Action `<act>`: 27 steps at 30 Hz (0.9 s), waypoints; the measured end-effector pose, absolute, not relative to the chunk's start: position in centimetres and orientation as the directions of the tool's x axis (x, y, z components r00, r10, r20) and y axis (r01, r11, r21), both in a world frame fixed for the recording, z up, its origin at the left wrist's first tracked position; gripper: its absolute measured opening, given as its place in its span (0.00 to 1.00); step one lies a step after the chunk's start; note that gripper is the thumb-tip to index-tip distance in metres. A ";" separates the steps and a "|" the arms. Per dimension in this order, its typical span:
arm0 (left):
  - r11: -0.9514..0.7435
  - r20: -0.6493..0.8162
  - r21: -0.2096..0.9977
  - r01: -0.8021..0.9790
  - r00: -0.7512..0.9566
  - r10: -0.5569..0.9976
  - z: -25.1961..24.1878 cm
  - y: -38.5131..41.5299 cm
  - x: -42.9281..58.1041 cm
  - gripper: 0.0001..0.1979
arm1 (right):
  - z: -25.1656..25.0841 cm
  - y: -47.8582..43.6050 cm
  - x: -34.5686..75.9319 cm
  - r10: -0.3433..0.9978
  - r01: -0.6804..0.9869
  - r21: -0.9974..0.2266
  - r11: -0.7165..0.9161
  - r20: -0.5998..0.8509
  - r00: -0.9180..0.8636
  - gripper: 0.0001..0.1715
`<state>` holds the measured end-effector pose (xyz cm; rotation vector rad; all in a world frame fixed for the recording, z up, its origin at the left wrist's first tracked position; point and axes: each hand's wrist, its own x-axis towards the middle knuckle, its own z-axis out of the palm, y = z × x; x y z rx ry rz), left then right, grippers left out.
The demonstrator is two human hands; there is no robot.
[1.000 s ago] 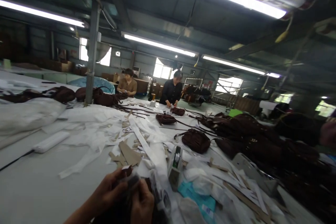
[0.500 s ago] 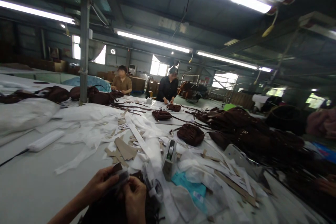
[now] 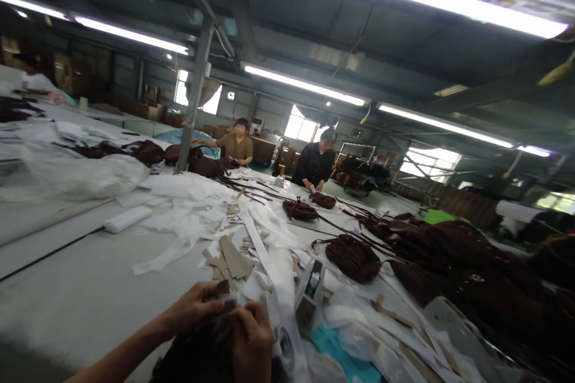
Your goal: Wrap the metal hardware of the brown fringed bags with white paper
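My left hand (image 3: pixel 195 308) is closed on a dark brown strap end (image 3: pixel 223 288), which pokes out above the thumb. Close beside it, my right hand (image 3: pixel 252 332) has its fingers bent and pinched at a thin whitish, film-like wrap (image 3: pixel 230 302) around the strap. Below both hands lies a dark bag (image 3: pixel 193 356), mostly in shadow and partly hidden by them. A grey tape dispenser (image 3: pixel 309 298) stands on the table to the right of my right hand.
Brown bags (image 3: pixel 353 257) with long straps lie beyond, and a larger brown heap (image 3: pixel 462 269) is at right. Card scraps (image 3: pixel 236 258), white paper and a blue plastic packet (image 3: pixel 344 353) litter the table. A post (image 3: pixel 193 102) rises at left; two people work across the table.
The camera view has swung left, so the scene sits further right. Both my hands stay on the strap, with the right hand's fingers now more curled over the wrap.
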<state>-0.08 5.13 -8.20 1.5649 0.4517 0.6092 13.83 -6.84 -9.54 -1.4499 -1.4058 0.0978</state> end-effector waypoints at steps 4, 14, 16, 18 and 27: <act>-0.166 0.165 0.983 -0.078 0.766 0.622 -7.5 4.6 0.4 0.10 | -7.8 -5.6 14.3 0.799 0.719 -0.667 0.197 0.534 0.276 0.09; -0.029 0.108 0.993 -0.115 0.783 0.612 -6.9 4.1 -0.2 0.11 | -8.7 -3.3 14.8 0.845 0.515 -0.853 0.084 0.334 0.417 0.09; 0.005 0.097 0.992 -0.129 0.771 0.629 -7.4 4.4 0.1 0.15 | -9.2 -2.9 14.9 0.850 0.480 -0.871 0.103 0.328 0.413 0.09; 0.034 0.081 0.990 -0.139 0.742 0.666 -8.1 4.9 0.6 0.18 | -9.9 -2.7 15.2 0.826 0.561 -0.806 0.189 0.439 0.353 0.09; 0.069 0.024 0.992 -0.101 0.711 0.703 -9.6 5.9 1.2 0.16 | -12.1 -2.7 17.1 0.714 0.870 -0.263 0.418 0.687 -0.136 0.18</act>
